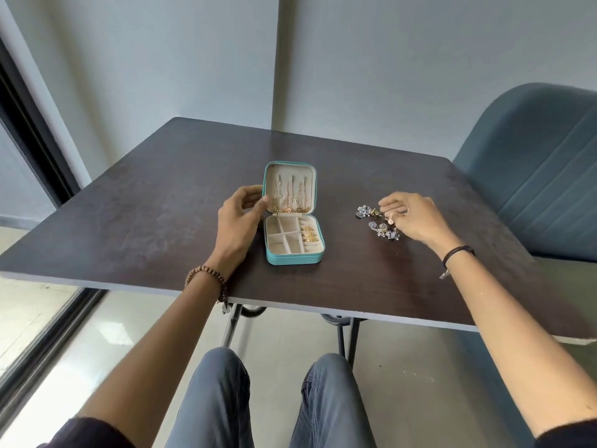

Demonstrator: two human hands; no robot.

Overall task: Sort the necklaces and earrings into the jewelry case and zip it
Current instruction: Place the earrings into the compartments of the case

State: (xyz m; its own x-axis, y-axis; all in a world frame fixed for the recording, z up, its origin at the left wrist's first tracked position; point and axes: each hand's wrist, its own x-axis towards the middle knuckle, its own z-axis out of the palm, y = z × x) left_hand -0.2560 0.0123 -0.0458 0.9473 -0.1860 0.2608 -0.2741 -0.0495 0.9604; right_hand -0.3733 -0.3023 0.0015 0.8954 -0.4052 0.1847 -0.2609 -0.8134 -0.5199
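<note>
The left hand (240, 218) pinches the left edge of the raised lid of the jewelry case (294, 253), thumb behind, fingertips in front. The right hand (412, 218) is curled down over the silver earrings (384, 231), and its fingertips appear to pinch one piece. How firm that grip is cannot be told.

Location of items:
- The jewelry case stands open near the middle of the table (145, 221), somewhat toward the near edge, lid upright.
- The necklaces (290, 192) hang inside the lid.
- The gold earrings (308, 236) occupy the right-hand compartments of the base. The remaining compartments look empty.
- The silver earrings lie in two clusters between the case and the table's right edge, apart from the case.

Probable faults:
- Snagging. The clusters lie close together, so lifting one piece may drag its neighbour.
- Dropped piece. A small earring in a fingertip pinch may slip during transfer and roll toward the near edge.
- Lid collapse. Releasing the lid may let it fall onto the base and block insertion.
- Chain entrapment. The lower ends of the necklaces bunch at the hinge line, and loose chain may catch in the zipper at closure.
</note>
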